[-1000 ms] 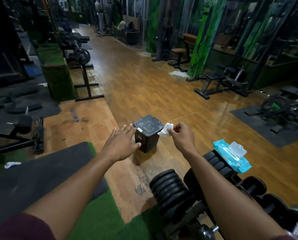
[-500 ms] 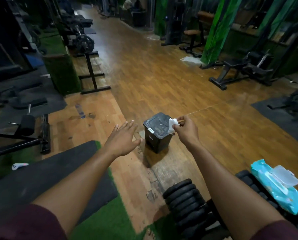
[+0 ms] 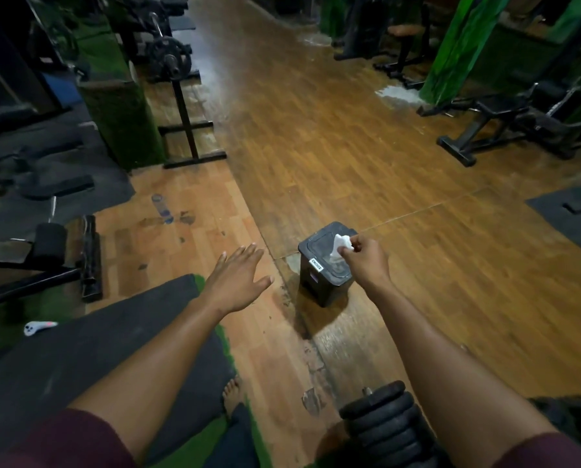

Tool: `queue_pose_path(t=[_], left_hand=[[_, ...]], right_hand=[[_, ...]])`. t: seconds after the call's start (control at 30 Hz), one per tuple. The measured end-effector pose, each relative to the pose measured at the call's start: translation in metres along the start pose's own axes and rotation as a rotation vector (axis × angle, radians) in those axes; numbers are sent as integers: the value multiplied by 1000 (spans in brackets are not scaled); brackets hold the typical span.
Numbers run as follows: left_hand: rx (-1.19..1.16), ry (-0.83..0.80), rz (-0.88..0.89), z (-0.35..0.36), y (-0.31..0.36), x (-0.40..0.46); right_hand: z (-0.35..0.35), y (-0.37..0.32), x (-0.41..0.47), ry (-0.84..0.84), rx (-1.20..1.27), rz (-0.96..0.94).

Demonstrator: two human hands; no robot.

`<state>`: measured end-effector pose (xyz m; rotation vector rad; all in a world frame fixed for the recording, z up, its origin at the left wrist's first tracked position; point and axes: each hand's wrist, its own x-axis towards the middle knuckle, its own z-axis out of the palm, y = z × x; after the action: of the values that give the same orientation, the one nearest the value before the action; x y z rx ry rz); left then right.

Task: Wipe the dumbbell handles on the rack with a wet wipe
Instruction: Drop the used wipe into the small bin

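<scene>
From the head camera, the right hand pinched a small white wet wipe between thumb and fingertips, right over the lid of a little black bin on the wood floor. The wipe hung limp and crumpled. It looked soft, thin and very light, so a gentle pinch at one edge was enough to hold it. It was probably damp and might cling to the fingers when let go.

The left hand was flat and spread, holding nothing, off to the left of the bin.

A dumbbell sat at the bottom edge, heavy and hard. Its handle was hidden, perhaps behind the right arm.
</scene>
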<state>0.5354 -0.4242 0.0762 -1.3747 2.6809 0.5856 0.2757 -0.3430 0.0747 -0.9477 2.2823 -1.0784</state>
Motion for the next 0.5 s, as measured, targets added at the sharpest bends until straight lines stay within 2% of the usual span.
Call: queue_pose_path(t=[0.33, 0.5], left_hand=[[-7, -104, 124, -36, -64, 132], [2, -135, 199, -39, -72, 192]], right_hand=[[68, -39, 88, 94, 22, 127], [75, -31, 119, 171, 1, 212]])
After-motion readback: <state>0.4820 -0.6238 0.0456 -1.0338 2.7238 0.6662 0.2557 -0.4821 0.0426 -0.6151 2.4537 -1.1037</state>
